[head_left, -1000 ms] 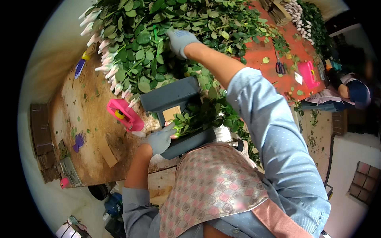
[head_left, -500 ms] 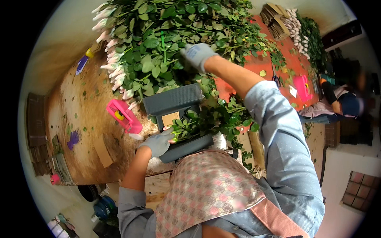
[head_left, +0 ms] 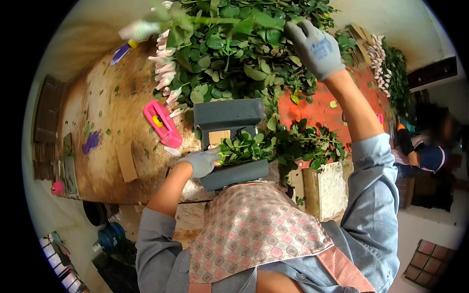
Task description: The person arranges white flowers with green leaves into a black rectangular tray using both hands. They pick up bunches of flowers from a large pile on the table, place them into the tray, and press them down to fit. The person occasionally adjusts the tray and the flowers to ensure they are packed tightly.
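My right hand, in a grey glove, is raised at the upper right and closed on the end of a long leafy rose stem. The stem runs leftward above the pile to a blurred bud in a white sleeve. Below lies a big heap of leafy roses, their pale sleeved heads lined up on its left side. My left hand, also gloved, closes around the heads of some roses lying in a dark grey V-shaped holder; its fingertips are partly hidden.
A pink tool with a yellow part lies left of the holder. On the wooden table are a cardboard strip and a purple glove. Beyond the red surface, another person is at the right.
My right hand has moved from the pile up and to the right, drawing out one rose stem. The left hand stays at the rose heads in the holder.
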The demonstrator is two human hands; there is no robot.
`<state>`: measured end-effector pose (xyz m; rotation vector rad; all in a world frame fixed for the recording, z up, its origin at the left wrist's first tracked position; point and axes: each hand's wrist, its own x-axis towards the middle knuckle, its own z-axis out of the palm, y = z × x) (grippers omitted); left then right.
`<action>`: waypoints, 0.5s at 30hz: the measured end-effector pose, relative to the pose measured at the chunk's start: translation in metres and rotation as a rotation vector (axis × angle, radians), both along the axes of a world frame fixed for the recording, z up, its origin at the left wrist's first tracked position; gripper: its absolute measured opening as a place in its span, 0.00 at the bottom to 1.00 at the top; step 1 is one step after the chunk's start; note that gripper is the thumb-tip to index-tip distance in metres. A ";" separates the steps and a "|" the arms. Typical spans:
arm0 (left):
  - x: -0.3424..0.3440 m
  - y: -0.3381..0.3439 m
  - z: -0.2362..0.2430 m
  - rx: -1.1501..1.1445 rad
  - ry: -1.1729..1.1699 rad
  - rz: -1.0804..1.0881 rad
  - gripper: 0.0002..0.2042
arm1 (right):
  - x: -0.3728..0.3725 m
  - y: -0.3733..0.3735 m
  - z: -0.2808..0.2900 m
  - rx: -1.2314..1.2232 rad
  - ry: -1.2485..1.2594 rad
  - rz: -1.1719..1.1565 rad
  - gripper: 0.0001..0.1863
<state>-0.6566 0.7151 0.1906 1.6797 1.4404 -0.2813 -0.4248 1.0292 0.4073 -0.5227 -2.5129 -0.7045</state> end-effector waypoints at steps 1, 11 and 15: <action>0.000 -0.002 -0.002 -0.005 -0.002 0.003 0.26 | 0.006 -0.008 0.000 0.028 -0.056 0.027 0.24; 0.002 0.006 0.023 -0.204 0.080 0.028 0.24 | 0.085 -0.128 -0.102 -0.363 -0.634 -0.070 0.17; 0.000 -0.006 0.006 -0.055 0.023 0.065 0.25 | 0.116 -0.111 -0.191 -0.613 -0.794 -0.198 0.16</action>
